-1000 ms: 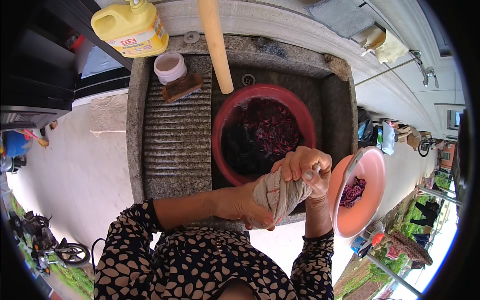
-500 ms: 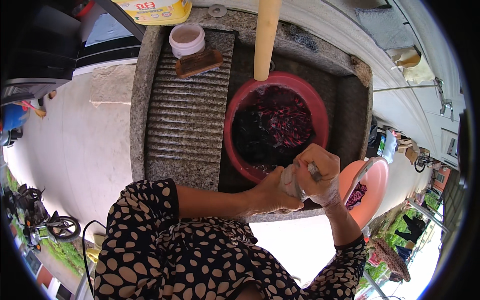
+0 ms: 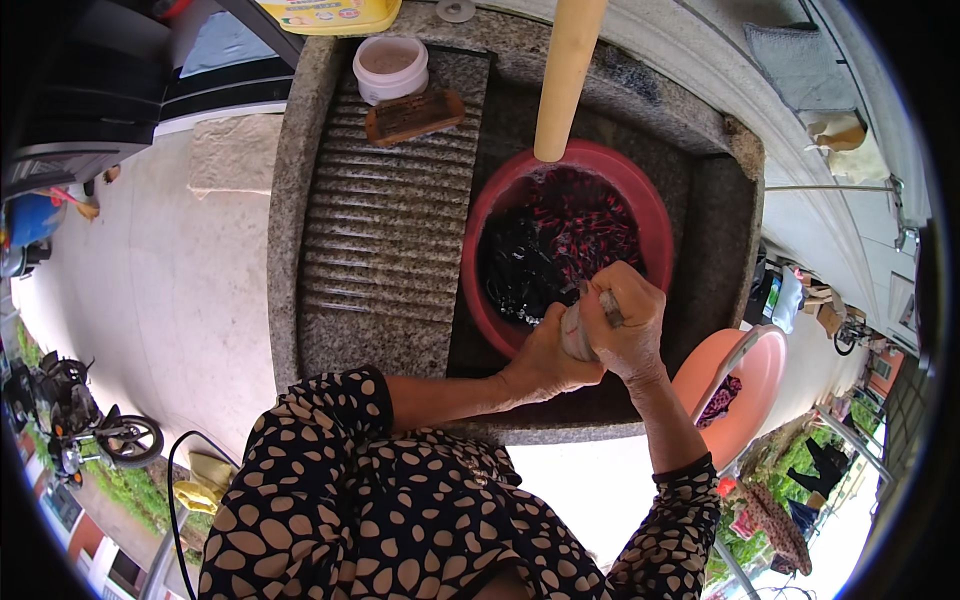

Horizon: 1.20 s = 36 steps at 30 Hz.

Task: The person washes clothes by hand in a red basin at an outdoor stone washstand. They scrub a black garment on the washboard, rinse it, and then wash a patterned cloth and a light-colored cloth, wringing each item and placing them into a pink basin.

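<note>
My left hand (image 3: 545, 365) and my right hand (image 3: 630, 325) are both closed around a small greyish-white cloth (image 3: 577, 336), bunched between them. A grey end of it sticks out of my right fist. Both hands are over the near edge of a red basin (image 3: 480, 305), which stands in a stone sink. In the basin's dark water lie a black cloth (image 3: 515, 265) and a red-and-black patterned cloth (image 3: 580, 215). The cloth's full shape is hidden by my fingers.
A ribbed stone washboard (image 3: 385, 220) fills the sink's left side, with a wooden brush (image 3: 415, 117) and a white tub (image 3: 390, 70) at its far end. A pale wooden pole (image 3: 570, 80) reaches over the basin. To the right is an orange bucket (image 3: 755, 400) holding patterned cloth.
Both hands have moved slightly forward over the basin, still gripping the greyish-white cloth. The whole view has shifted a little, so the sink appears farther right.
</note>
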Tool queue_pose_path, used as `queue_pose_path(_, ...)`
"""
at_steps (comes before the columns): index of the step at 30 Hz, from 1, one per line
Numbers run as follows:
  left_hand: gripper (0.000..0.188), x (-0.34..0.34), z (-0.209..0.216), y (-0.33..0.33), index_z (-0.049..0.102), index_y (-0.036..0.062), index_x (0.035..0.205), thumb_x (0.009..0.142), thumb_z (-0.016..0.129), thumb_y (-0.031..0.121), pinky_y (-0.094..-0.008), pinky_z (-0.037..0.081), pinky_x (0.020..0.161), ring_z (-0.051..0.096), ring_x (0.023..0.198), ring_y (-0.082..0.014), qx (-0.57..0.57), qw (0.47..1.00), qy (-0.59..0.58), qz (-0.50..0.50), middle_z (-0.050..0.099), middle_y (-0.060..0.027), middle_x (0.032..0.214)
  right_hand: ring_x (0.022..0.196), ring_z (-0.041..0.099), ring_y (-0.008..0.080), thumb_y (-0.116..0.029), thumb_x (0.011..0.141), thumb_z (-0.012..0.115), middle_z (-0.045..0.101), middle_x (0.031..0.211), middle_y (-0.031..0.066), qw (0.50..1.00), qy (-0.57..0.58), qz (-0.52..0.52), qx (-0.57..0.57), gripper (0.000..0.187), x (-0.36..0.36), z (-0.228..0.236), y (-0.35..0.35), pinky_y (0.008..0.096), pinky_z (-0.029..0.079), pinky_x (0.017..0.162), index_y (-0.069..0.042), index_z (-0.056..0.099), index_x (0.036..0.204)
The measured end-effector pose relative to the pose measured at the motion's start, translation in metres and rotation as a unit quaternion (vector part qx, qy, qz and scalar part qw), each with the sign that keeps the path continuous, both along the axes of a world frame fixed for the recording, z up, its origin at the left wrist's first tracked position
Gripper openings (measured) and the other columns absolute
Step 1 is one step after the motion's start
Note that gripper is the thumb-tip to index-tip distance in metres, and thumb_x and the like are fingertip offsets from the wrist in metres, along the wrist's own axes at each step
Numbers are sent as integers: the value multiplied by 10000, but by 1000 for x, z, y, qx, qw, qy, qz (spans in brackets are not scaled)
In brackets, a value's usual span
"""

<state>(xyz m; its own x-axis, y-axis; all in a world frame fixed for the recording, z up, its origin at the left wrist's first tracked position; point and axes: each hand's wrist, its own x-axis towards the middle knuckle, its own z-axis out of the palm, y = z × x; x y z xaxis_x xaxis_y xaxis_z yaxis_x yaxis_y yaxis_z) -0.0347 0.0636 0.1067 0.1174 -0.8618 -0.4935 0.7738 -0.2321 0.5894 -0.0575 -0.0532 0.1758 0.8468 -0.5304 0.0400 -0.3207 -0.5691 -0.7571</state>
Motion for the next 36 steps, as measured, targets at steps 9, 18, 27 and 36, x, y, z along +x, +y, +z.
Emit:
queue_pose_path(9,769,18,5,3,342,31,1241,637,797,169,-320,456,826,522,970,-162,-6,997,-54,-62,497,-105,1080,595,570,127,7,786,594,557,653,41,958,-43,-89,271,69,-23,-21,-14,269,470,562,1,553,732)
queue_pose_path(18,935,28,59,12,284,25,1350,626,864,146,-298,435,889,485,1072,-145,-157,975,16,-157,475,-87,1164,594,560,127,-36,830,598,532,629,58,929,-189,-53,313,154,-48,36,4,273,459,568,4,520,704)
queue_pose_path(27,561,-2,33,-1,426,5,1075,657,783,116,-288,491,724,551,851,-130,-80,993,-78,-32,534,-75,968,499,496,92,-5,782,612,527,562,64,992,-28,-96,77,112,-23,25,8,268,403,474,-13,535,701)
queue_pose_path(36,635,-8,-29,-5,429,-4,1120,639,800,182,-308,499,708,578,814,-146,-56,981,-180,50,565,-84,952,543,511,86,-25,809,596,531,580,61,984,-54,-167,-40,85,-11,-28,16,261,416,506,-11,544,743)
